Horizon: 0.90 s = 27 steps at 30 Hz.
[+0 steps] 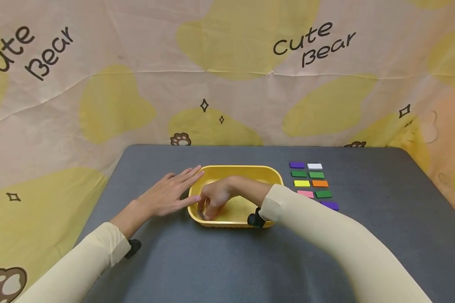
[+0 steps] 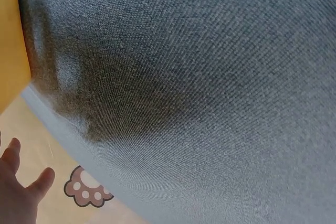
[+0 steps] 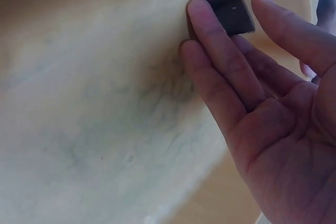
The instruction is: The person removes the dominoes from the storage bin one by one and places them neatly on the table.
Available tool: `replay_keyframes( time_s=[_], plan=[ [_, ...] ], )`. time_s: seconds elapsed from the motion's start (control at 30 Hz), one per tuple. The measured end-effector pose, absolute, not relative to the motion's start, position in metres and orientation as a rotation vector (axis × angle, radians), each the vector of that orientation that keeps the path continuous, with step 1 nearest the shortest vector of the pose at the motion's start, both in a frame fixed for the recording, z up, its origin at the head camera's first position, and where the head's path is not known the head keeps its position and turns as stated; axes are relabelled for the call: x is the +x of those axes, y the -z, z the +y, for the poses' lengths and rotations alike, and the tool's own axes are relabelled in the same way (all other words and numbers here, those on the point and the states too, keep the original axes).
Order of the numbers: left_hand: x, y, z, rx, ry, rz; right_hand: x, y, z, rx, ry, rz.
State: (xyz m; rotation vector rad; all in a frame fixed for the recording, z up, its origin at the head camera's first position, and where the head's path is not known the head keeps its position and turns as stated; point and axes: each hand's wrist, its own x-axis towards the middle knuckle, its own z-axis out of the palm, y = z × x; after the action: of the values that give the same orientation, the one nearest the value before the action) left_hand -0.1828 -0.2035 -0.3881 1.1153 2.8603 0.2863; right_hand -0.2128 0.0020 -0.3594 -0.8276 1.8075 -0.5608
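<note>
In the head view my left hand [image 1: 170, 191] reaches the left rim of a yellow plastic basin [image 1: 236, 167], its fingers extended and their tips at the rim. My right hand [image 1: 217, 197] dips inside the basin at the left end, fingers pointing down. The right wrist view shows a small dark block [image 3: 231, 9] against the basin wall by the fingertips of that hand. Its middle fingertip overlaps the block's edge, while a gap shows between thumb and block. Only part of the left hand [image 2: 21, 190] appears in the left wrist view.
Right of the basin, small flat blocks lie in two columns on the grey table [image 1: 136, 269], among them a white block [image 1: 314, 166], a yellow block [image 1: 301, 183] and an orange block [image 1: 320, 183]. The right forearm partly covers the nearest ones. A patterned cloth [image 1: 227, 54] hangs behind.
</note>
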Motion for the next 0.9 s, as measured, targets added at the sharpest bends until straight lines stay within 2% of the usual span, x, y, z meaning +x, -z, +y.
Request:
replay_keyframes(
  time_s=[0.3,0.9],
  plan=[
    [-0.182,0.3873,-0.2029,1.119,-0.286,2.862,-0.2089,0.3614,0.0008,-0.739,0.643,1.79],
    [-0.1815,0.3862,-0.2021,1.121,-0.281,2.859,-0.2122,0.3607,-0.0023,-0.762,0.581,1.87]
  ],
)
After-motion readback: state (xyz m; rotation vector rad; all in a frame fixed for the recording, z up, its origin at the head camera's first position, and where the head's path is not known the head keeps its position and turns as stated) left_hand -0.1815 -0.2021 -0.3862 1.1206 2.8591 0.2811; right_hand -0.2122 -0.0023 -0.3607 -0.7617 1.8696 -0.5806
